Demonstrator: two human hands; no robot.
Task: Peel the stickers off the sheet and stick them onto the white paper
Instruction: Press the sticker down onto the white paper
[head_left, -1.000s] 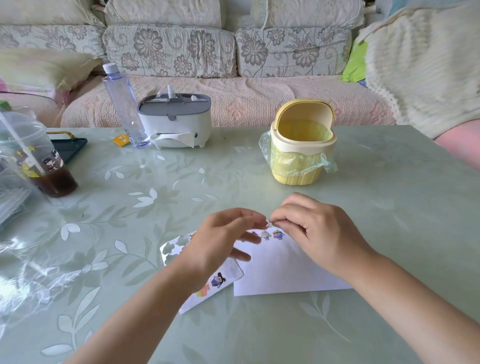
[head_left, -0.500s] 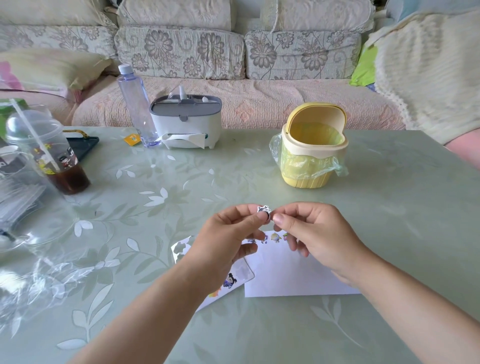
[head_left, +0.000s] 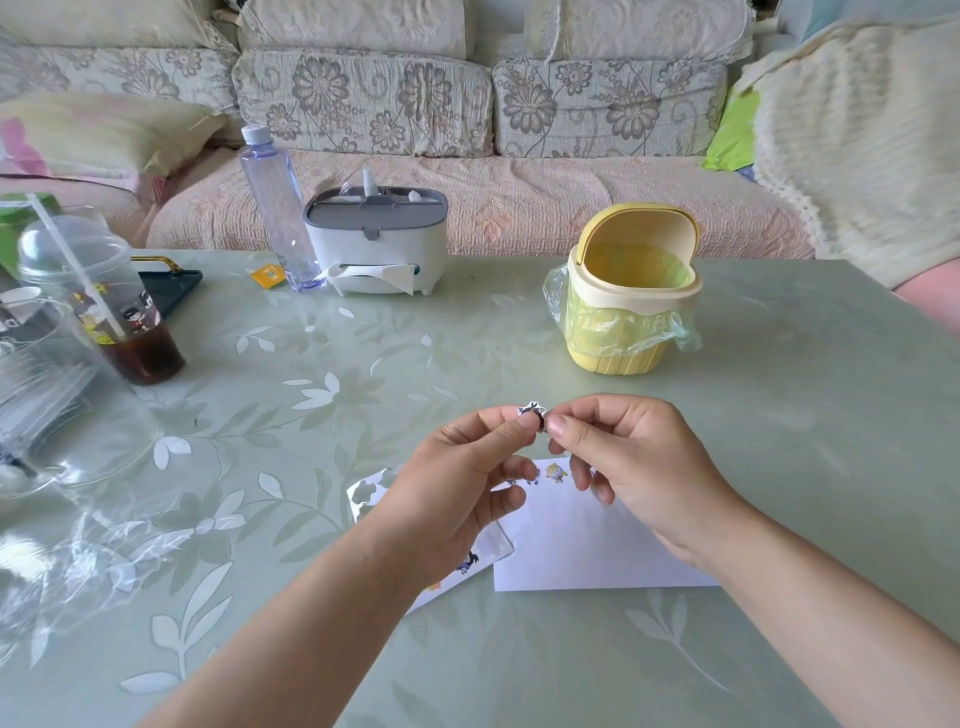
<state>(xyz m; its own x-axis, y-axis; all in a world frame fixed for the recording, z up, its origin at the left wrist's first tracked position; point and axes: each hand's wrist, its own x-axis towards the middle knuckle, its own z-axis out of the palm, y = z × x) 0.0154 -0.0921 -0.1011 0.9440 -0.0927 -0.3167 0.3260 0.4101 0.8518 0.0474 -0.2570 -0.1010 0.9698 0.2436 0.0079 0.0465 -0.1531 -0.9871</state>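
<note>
Comparison with the view a second earlier: both hands had then been low in the frame, fingertips together at the upper edge of the white paper (head_left: 587, 545). By half a second earlier they had come up off it, and at this moment they stood at the same raised height, in the centre of the frame above the table (head_left: 519, 654).

The left hand (head_left: 457, 483) pinched a small sticker (head_left: 532, 409) at its fingertips. The sticker looked curled or folded on itself rather than flat. The right hand (head_left: 639, 467) had its fingers curled, with the forefinger tip close against the sticker. Whether it gripped the sticker or merely touched it could not be told.

Assessment: this sticker was off the sheet but not yet on the paper. The lift probably served to straighten it or pass it between the hands, so placement remained outstanding. A short row of placed stickers (head_left: 556, 472) already lay along the paper's upper edge, just right of centre.

Not verifiable:
- The sticker sheet (head_left: 369, 491) lay left of the paper, and the left hand and wrist covered its middle, leaving only its upper-left and lower-right corners in view, so the remaining stickers could not be counted.
- Fingers of both hands hid part of the row on the paper, so its full extent was unknown.
- The held sticker was too small to make out its design or which face was the adhesive one.
</note>
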